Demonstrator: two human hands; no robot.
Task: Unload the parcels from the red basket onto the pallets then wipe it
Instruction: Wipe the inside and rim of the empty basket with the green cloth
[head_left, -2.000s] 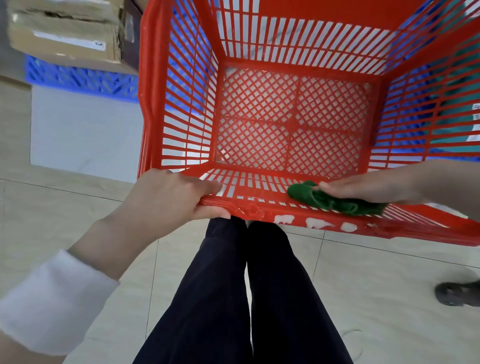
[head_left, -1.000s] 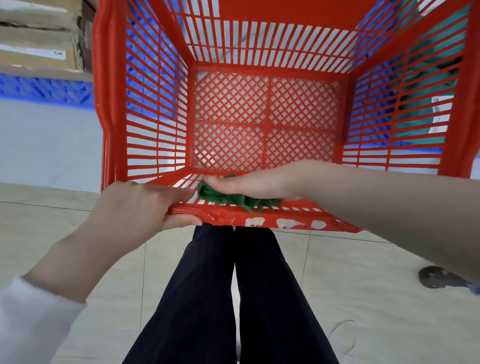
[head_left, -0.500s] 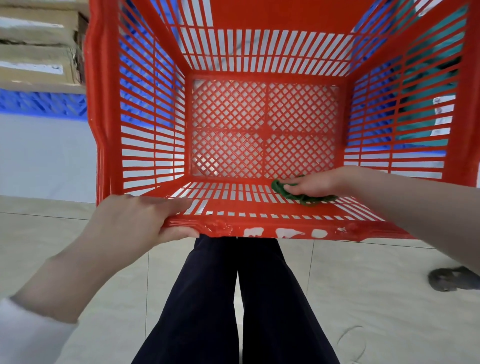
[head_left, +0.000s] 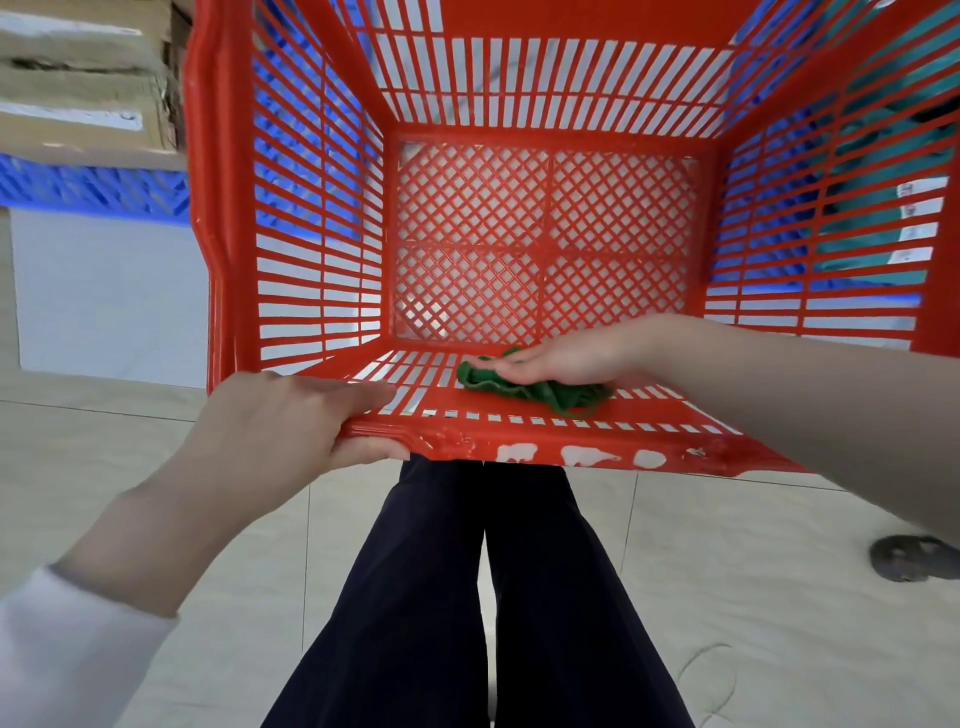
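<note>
Closest to the person, the left hand (head_left: 291, 421) clamps the near rim of the red basket (head_left: 519, 449), fingers laid over the slatted wall and thumb curled underneath. The basket is tipped with its mouth towards them and has no parcels inside. It looks like light, stiff moulded plastic with a smooth edge that could slip. That thick rim seems the right place to take it, since the thin slats would probably flex.

Just to the right of that grip and slightly deeper in, the right hand (head_left: 566, 358) lies flat, fingers stretched out, pressing a green cloth (head_left: 524, 389) against the same wall. The cloth is soft and bunched under the palm. I can't tell whether the thumb pinches a fold.

Beyond both hands is the lattice bottom. Farther off, up and left of the gripping hand, cardboard parcels (head_left: 78, 83) sit on a blue pallet (head_left: 93, 189).
</note>
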